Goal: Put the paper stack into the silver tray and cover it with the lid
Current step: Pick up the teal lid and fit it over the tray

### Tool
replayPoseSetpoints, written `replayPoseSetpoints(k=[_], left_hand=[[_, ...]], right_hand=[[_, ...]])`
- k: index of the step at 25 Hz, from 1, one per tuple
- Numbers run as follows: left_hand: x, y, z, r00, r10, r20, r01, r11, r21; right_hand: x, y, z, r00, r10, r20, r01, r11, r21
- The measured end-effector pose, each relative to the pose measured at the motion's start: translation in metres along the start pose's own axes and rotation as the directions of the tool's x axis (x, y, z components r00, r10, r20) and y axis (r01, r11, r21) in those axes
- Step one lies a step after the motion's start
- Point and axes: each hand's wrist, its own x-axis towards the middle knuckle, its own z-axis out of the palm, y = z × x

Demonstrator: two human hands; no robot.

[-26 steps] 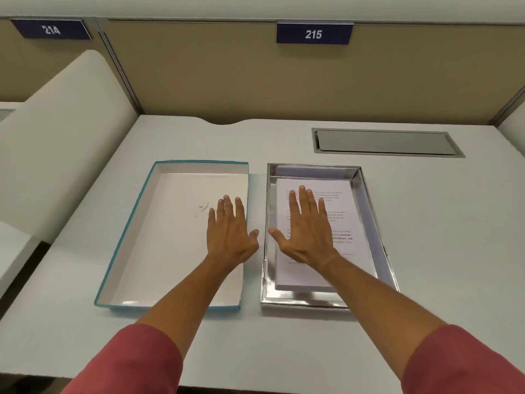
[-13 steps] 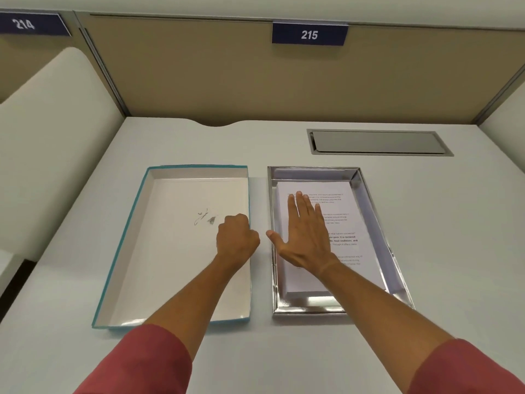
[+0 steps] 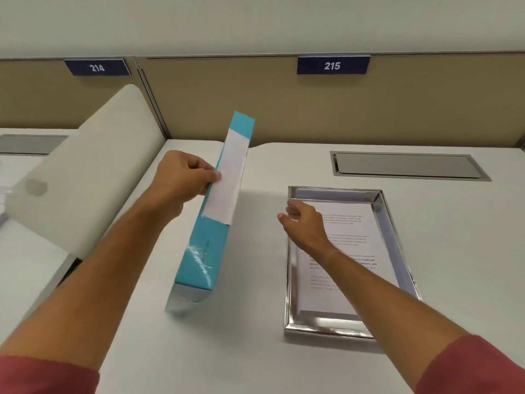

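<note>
left hand (image 3: pixel 181 177) pinching the long edge of the teal lid (image 3: pixel 211 223), lid tipped up on edge, its lower end on or just above the counter (image 3: pixel 241 351), can't tell which. right hand (image 3: pixel 304 223) loosely curled at the far-left corner of the silver tray (image 3: pixel 292 280), holding nothing that i can see. paper stack (image 3: pixel 355 251) already flat inside the tray. so step one looks done, the lid step is in hand. next: rotate lid open side down, carry right, square it over the tray rim, lower evenly.
</note>
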Motion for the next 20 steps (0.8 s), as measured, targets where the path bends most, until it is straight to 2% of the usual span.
replayPoseSetpoints(k=[4, 6, 9, 12, 15, 18, 20], left_hand=[[-0.006, 0.021, -0.044, 0.998, -0.055, 0.018, 0.058, 0.939, -0.338], [-0.008, 0.023, -0.061, 0.994, -0.069, 0.087, 0.102, 0.872, -0.479], [-0.012, 0.022, -0.07, 0.979, -0.094, 0.178, 0.182, 0.796, -0.577], [-0.014, 0.016, -0.067, 0.969, -0.108, 0.221, 0.227, 0.744, -0.629], [-0.001, 0.002, -0.068, 0.961, -0.154, 0.229, 0.266, 0.74, -0.618], [0.015, -0.016, -0.061, 0.968, -0.227, 0.11, 0.252, 0.827, -0.503], [0.018, -0.024, -0.048, 0.977, -0.213, 0.03, 0.207, 0.889, -0.409]], right_hand=[[0.019, -0.006, -0.003, 0.976, 0.138, 0.166, -0.191, 0.912, 0.364], [0.023, -0.009, -0.007, 0.944, 0.213, 0.252, -0.306, 0.851, 0.428], [0.021, -0.009, -0.013, 0.873, 0.303, 0.381, -0.465, 0.75, 0.47], [0.019, -0.008, -0.014, 0.859, 0.29, 0.422, -0.493, 0.691, 0.529], [0.022, -0.006, -0.02, 0.895, 0.301, 0.33, -0.441, 0.713, 0.546], [0.028, -0.003, -0.04, 0.912, 0.329, 0.243, -0.409, 0.733, 0.544], [0.03, -0.001, -0.058, 0.92, 0.338, 0.197, -0.389, 0.738, 0.552]])
